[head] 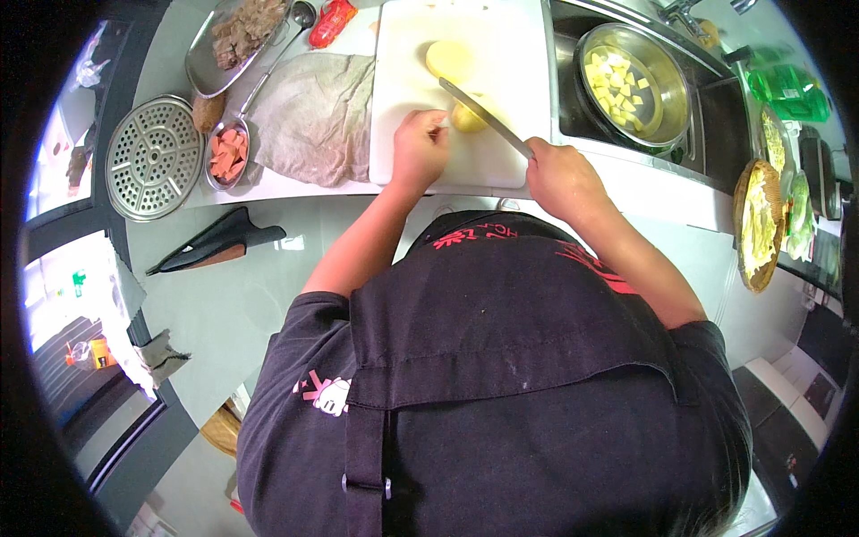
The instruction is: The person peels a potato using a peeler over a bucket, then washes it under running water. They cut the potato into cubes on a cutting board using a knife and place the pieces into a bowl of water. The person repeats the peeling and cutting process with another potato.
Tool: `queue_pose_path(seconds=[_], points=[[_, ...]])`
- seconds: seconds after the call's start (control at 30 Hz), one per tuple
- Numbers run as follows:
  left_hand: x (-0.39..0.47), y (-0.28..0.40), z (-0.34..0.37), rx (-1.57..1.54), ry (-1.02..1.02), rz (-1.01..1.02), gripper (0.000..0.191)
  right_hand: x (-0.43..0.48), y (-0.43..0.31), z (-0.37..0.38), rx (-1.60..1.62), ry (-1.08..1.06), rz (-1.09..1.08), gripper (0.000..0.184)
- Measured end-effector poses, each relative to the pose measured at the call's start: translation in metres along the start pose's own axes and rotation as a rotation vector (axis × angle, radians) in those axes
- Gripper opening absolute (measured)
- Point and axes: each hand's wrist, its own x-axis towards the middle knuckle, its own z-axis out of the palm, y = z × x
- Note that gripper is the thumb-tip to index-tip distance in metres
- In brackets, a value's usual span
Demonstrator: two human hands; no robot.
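Note:
My right hand [567,176] grips the handle of a kitchen knife [484,115], its blade slanting up and left over the white cutting board [402,80]. Under the blade lies a peeled potato piece [468,121], partly hidden by it. Farther back on the board is another pale yellow potato piece [451,60]. My left hand [421,144] is curled at the board's lower left, just beside the nearer piece. Its fingertips are turned from view, so I cannot tell whether they hold anything.
A metal basin [679,101] with potato cubes [617,87] sits in the sink at right. Left of the board lie a damp cloth [312,117], a ladle of pink chunks [228,158], a steamer plate [156,158] and a glass dish of meat [245,30]. A woven basket [760,221] is far right.

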Motion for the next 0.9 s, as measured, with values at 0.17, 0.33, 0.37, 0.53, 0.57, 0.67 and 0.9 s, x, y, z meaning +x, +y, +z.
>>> queue_pose_path(seconds=[0.17,0.33,0.37,0.53,0.57,0.67,0.9], points=[[0.018,-0.014,-0.030,-0.062,0.246,0.022,0.017,-0.015,0.011,-0.006,0.033,0.158,-0.073,0.026],[0.037,-0.001,-0.011,0.027,0.040,0.166,0.035,-0.002,0.068,0.016,0.517,0.167,0.065,0.037],[0.035,-0.004,-0.002,0.074,0.019,0.172,0.039,0.003,0.080,0.030,0.514,0.181,0.077,0.036],[0.029,0.020,0.035,0.252,-0.036,0.131,0.055,0.003,0.072,0.057,0.816,-0.002,0.225,0.031],[0.027,0.024,0.041,0.256,-0.003,0.125,0.055,0.003,0.066,0.059,0.819,-0.012,0.220,0.031],[0.020,0.031,0.063,0.304,0.104,0.136,0.049,0.009,0.056,0.075,0.731,0.013,0.183,0.034],[0.019,0.030,0.081,0.123,0.121,0.246,0.044,0.013,0.035,0.083,0.994,-0.112,0.184,0.030]])
